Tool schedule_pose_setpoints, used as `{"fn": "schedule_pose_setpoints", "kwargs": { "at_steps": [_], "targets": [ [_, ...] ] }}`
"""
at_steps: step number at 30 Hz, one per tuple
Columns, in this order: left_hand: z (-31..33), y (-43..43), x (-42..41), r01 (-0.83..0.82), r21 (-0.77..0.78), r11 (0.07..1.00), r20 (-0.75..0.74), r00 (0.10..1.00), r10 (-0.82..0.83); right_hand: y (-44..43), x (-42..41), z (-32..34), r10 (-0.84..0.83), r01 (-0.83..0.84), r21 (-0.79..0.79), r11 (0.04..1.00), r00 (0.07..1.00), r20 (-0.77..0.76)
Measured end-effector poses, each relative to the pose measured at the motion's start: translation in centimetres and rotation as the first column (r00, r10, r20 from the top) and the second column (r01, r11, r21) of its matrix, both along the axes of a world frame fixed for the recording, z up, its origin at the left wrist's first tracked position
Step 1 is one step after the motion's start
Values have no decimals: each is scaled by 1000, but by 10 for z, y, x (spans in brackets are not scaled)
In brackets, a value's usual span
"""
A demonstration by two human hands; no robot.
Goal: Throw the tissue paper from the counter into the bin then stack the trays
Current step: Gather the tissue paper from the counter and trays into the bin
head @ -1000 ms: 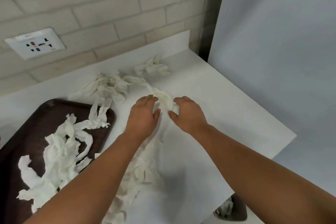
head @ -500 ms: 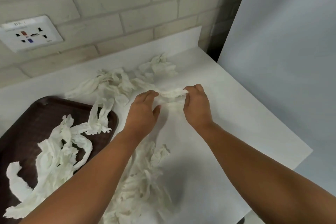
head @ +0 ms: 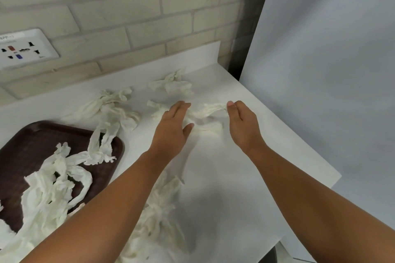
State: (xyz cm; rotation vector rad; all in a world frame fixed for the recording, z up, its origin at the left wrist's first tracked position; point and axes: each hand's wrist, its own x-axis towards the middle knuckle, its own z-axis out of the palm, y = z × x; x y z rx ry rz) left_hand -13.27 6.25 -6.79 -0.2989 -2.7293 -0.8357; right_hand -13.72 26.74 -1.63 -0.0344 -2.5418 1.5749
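Crumpled white tissue paper lies scattered over the white counter (head: 245, 166). My right hand (head: 242, 123) pinches the end of a tissue strip (head: 210, 111) between thumb and fingers. My left hand (head: 173, 128) rests flat on the other end of that strip, fingers spread. More tissue lies at the back (head: 171, 84), at the back left (head: 111, 107) and under my left forearm (head: 158, 209). A dark brown tray (head: 23, 147) at the left holds a tangle of tissue (head: 53, 186). No bin shows.
A brick wall with a white socket plate (head: 23, 48) runs behind the counter. A pale grey panel (head: 331, 60) stands at the right, close to the counter's right edge. The counter's front right corner (head: 335, 177) drops off to the floor.
Both hands have moved further back on the counter and spread apart, stretching the tissue strip between them. The view has shifted closer to the wall.
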Motion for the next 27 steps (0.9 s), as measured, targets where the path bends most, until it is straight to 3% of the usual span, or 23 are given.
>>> {"fn": "schedule_pose_setpoints", "kwargs": {
  "at_steps": [5,8,14,18,22,27],
  "targets": [
    [-7,19,-7,168,37,985,158,972,-171,20,5,-3,-2,2,-7,1000,993,116],
    [-10,22,-13,166,-12,986,150,975,-163,33,2,-3,-48,59,-64,996,985,168],
    [4,23,-14,77,75,994,247,964,-94,49,1,-6,-100,191,-321,927,955,281],
    [3,13,-15,-5,46,999,276,961,-8,57,7,-11,-71,130,-200,971,958,277],
    [-6,3,-18,19,-38,999,233,972,-9,57,11,-15,-70,116,-142,983,954,291],
    [-15,2,-10,87,-276,957,104,993,-60,54,14,-15,-16,47,-83,995,939,343]
  ]
}}
